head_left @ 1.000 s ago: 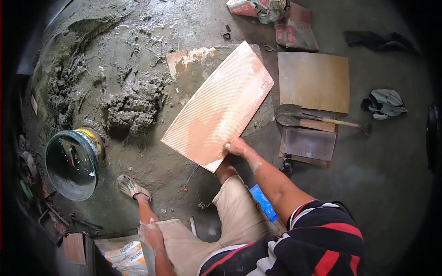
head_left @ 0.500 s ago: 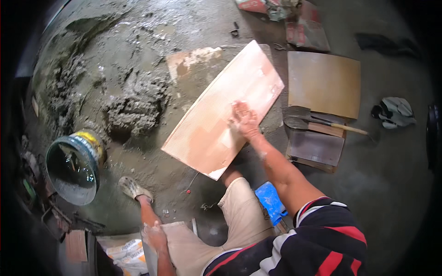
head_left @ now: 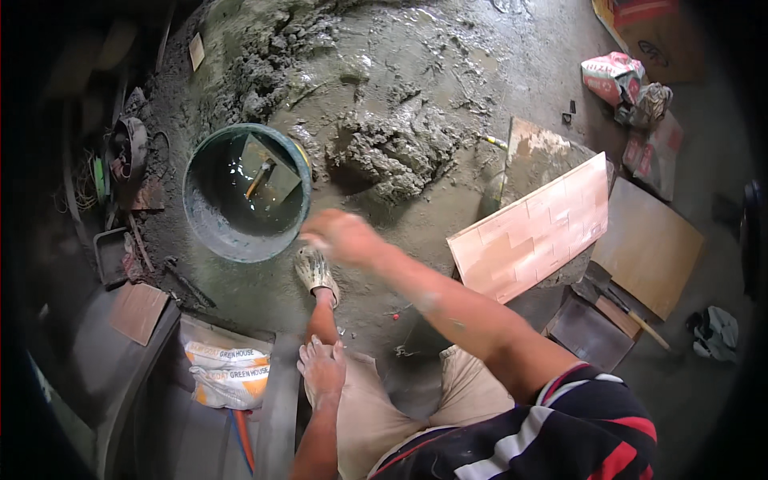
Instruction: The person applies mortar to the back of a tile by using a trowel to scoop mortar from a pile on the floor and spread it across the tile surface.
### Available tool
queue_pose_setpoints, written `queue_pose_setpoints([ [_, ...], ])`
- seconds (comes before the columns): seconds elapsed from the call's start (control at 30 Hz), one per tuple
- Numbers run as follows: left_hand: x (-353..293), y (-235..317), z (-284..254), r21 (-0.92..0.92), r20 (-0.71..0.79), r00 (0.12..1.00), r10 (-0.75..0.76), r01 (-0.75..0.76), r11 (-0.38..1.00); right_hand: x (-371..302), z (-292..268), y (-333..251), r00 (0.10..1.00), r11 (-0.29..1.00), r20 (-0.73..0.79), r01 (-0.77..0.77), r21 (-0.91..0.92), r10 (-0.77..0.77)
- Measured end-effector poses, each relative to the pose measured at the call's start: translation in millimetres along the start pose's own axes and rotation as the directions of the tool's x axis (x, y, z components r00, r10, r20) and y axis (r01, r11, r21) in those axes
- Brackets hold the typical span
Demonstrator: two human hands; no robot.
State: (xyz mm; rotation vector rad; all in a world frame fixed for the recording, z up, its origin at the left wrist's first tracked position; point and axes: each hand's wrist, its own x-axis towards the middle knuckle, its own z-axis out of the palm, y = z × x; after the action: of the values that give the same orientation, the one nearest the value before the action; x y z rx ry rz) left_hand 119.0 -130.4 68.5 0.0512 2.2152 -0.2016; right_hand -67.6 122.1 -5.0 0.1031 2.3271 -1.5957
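My right hand reaches across to the left, beside the near right rim of a dark green bucket. Motion blurs its fingers, and nothing can be made out in them. Dark water fills part of the bucket, where a square flat plate with a wooden-handled tool lies. My left hand rests on my knee, fingers spread and holding nothing. To the right, a large pinkish tile stands tilted, with a face of staggered blocks toward me; no hand touches it.
Wet grey mortar is heaped beyond the bucket. At the right lie a tan tile, a dark tile, a wooden-handled trowel and crumpled bags. White-and-orange bags sit at the lower left.
My right hand has left the tile and swung left to the bucket. The tile shows its block-patterned face instead of the ribbed one. The view has turned left; my left hand stays on my knee.
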Motion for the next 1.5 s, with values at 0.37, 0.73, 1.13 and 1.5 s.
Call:
queue_pose_setpoints([
  [0.37, 17.7, -73.7, -10.4, -0.254, 0.006, 0.999, -0.046, 0.046, 0.966, 179.9, 195.4, 56.1, 0.881, 0.864, 0.293, -0.212, -0.457, 0.371],
  [0.73, 12.0, -74.4, 4.5, -0.184, 0.08, 0.993, -0.089, 0.102, 0.978, 139.8, 112.2, 24.7, 0.534, 0.197, 0.845, -0.827, 0.526, -0.013],
  [1.13, -16.2, 14.4, 30.6, 0.005, -0.079, 0.996, -0.04, 0.04, 0.999, -236.2, -346.5, 192.5, 0.579, 0.349, -0.381, 0.172, 0.921, 0.721],
  [1.5, -33.3, 99.5, 66.0, 0.227, -0.015, 1.0, -0.004, 0.008, 0.974, -379.1, -455.4, 371.7, -0.089, 0.649, -0.643, 0.145, 0.747, 0.761],
])
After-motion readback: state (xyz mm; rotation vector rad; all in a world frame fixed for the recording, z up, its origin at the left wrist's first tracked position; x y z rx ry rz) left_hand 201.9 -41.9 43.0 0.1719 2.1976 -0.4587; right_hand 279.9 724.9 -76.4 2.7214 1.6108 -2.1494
